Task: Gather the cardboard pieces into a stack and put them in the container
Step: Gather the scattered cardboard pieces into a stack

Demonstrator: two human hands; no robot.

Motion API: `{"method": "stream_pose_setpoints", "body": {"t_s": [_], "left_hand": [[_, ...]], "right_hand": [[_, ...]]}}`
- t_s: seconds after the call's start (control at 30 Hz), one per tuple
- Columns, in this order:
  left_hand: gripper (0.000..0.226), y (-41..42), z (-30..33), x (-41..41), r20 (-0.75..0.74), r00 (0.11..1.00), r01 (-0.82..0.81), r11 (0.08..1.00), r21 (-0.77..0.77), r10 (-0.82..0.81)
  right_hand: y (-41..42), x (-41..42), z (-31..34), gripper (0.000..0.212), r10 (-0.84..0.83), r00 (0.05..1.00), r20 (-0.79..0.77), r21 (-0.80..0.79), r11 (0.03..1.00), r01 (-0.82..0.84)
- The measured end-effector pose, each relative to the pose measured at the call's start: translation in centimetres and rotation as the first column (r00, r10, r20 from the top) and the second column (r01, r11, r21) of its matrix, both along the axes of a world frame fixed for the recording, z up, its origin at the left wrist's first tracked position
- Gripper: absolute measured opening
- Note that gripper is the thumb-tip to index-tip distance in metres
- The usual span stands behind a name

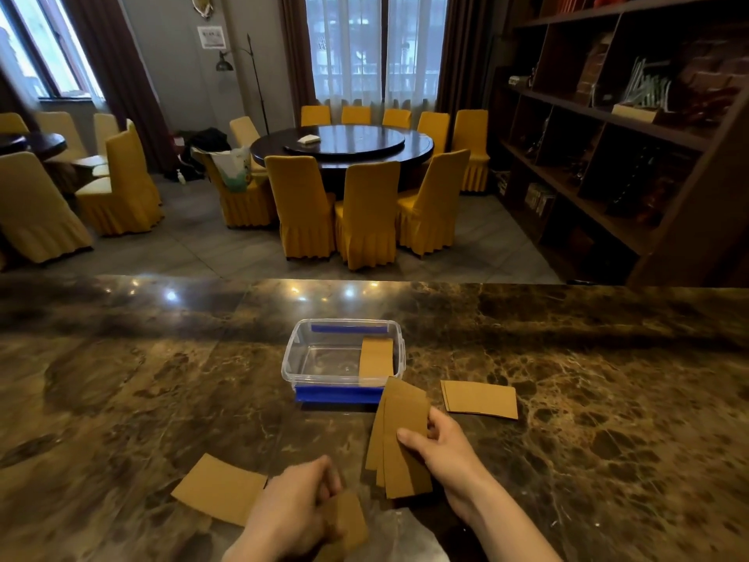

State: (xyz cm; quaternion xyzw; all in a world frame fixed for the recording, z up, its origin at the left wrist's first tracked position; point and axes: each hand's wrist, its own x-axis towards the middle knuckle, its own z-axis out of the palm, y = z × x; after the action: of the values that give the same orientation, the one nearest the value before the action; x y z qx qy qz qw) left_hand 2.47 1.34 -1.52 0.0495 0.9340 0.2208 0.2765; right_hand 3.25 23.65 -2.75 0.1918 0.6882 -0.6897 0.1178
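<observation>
Left hand: gripping a small card, bottom centre.
Right hand: holding fanned stack, long axis pointing up toward container.

Polished, glossy brown marble bench; matt tan cardboard pieces; at twelve o'clock, a clear, shiny plastic container with blue clips.

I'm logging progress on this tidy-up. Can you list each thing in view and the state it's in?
Clear plastic container with blue clips: open, no lid on.
Brown cardboard piece inside the container: leaning at its right side.
Fanned brown cardboard stack: held by right hand.
Small brown cardboard piece: held by left hand.
Cardboard pieces right of the container: lying flat.
Cardboard piece at near left: lying flat.
</observation>
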Motion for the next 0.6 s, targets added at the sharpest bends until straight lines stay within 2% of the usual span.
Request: {"method": "stream_pose_setpoints", "body": {"t_s": [0.07, 0.13, 0.2, 0.27, 0.3, 0.5, 0.6], "left_hand": [[0.024, -0.8, -0.2, 0.0, -0.097, 0.978, -0.170, 0.973, 0.157, 0.186], [0.020, -1.1, 0.0, -0.4, -0.157, 0.915, -0.298, 0.884, 0.361, 0.372], [0.015, -0.7, 0.6, -1.0, -0.078, 0.855, -0.387, 0.730, 0.563, 0.513], [0.010, 0.3, 1.1, -1.4, 0.048, 0.840, -0.416, 0.585, 0.696, 0.540], [0.010, 0.8, 1.3, -1.4, 0.083, 0.849, -0.405, 0.543, 0.735, 0.522], [0.020, 1.1, 0.8, -0.9, 0.103, 0.887, -0.343, 0.493, 0.800, 0.450], [0.024, -0.3, 0.5, -1.2, 0.001, 0.895, -0.292, 0.585, 0.756, 0.445]], "right_hand": [[-0.4, 0.5, 0.4, 0.032, 0.039, 0.999, 0.002, -0.015, 0.999, -0.039], [-0.8, 1.0, 0.6, 0.030, 0.067, 0.998, 0.010, -0.028, 0.997, -0.067], [-1.1, 1.3, 0.6, 0.032, 0.073, 0.997, 0.011, -0.036, 0.997, -0.072], [-1.7, 1.6, 0.6, 0.033, 0.082, 0.997, -0.004, -0.031, 0.996, -0.082], [-2.2, 1.7, 0.7, 0.032, 0.090, 0.996, -0.013, -0.022, 0.996, -0.091], [-4.6, 2.2, 1.0, 0.036, 0.025, 0.999, -0.027, -0.042, 0.999, -0.026], [-5.1, 1.9, 1.6, 0.039, 0.038, 0.998, -0.054, 0.020, 0.999, -0.037]]}}
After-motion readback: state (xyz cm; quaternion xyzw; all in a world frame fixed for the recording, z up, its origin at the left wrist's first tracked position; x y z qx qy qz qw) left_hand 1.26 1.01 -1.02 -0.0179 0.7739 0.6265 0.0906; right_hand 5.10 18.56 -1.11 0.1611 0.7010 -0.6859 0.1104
